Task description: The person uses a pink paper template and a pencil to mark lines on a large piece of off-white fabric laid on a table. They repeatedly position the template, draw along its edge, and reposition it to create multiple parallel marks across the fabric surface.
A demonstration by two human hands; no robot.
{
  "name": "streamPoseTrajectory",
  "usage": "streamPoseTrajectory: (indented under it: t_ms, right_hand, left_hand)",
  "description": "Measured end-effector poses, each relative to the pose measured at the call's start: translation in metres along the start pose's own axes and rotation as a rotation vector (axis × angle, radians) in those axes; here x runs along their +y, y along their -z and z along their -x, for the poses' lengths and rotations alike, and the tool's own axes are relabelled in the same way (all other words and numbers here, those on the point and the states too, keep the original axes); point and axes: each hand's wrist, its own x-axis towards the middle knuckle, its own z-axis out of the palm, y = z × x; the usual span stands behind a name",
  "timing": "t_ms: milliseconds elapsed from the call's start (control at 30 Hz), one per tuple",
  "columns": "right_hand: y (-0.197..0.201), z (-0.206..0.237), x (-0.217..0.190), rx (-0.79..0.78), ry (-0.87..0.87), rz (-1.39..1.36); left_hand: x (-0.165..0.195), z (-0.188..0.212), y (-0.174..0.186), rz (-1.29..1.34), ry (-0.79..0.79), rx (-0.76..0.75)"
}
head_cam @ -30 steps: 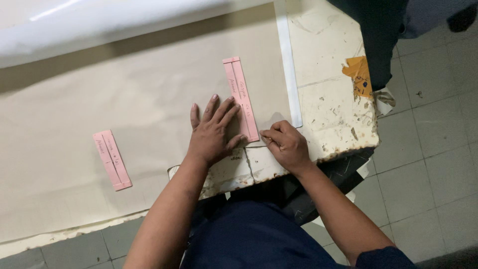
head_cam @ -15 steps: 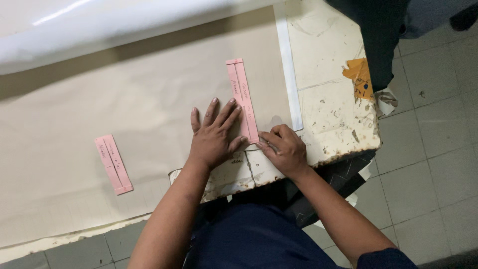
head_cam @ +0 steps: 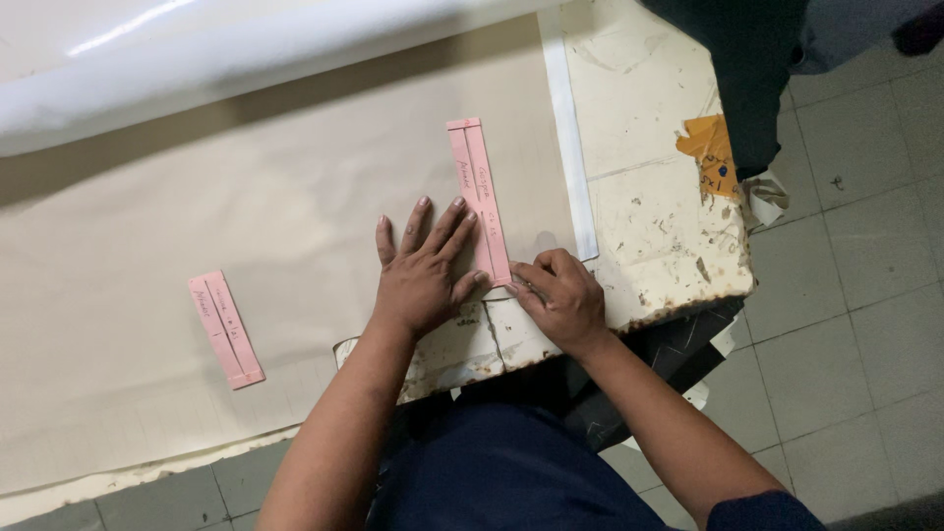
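Grey tiled floor [head_cam: 846, 295] on the right and along the bottom. Worn white tabletop [head_cam: 649, 226], chipped and stained, rusty along its near edge, orange tape patch [head_cam: 710, 152] near its right side. Beige paper [head_cam: 275, 226] covers most of the tabletop; a white roll [head_cam: 197, 69] lies across the far side. A white strip [head_cam: 570, 147] runs along the paper's right edge.

Pink strip [head_cam: 479, 197]: long, narrow, flat on the paper, near the paper's right edge, running from the far side toward the person and tilted a little. A line runs down its length and faint handwriting shows on it. Its near end sits between the two hands at the paper's near edge. A second pink strip [head_cam: 226, 329] of the same kind lies well apart to the left, on the paper, untouched.

Left hand [head_cam: 425, 270]: palm down, flat on the paper, fingers [head_cam: 441, 228] spread and straight, released, fingertips on or just against the pink strip's left edge. Forearm comes up from bottom centre.

Right hand [head_cam: 562, 295]: curled, knuckles up, fingers clenched at the strip's near end, pinching or pressing there; cannot tell if something small is held inside. Forearm angles in from bottom right, dark blue sleeve at the elbow.

Dark blue clothing [head_cam: 492, 472] of the person fills bottom centre. Dark cloth [head_cam: 747, 69] hangs at top right beside the tabletop.
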Motion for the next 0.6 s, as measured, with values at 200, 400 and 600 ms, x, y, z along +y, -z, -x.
streamPoseTrajectory:
  t_ms: [200,400,600]
  right_hand:
    - [-0.001,0.000,0.000,-0.002,0.003,0.011]
    - [0.006,-0.002,0.006,-0.097,-0.141,-0.197]
    - [0.025,-0.003,0.024,0.038,-0.151,-0.423]
  left_hand:
    - [0.001,-0.001,0.001,-0.001,0.002,0.008]
    - [0.002,-0.001,0.002,0.013,0.020,-0.010]
    - [0.001,-0.002,0.003,0.031,0.014,-0.002]
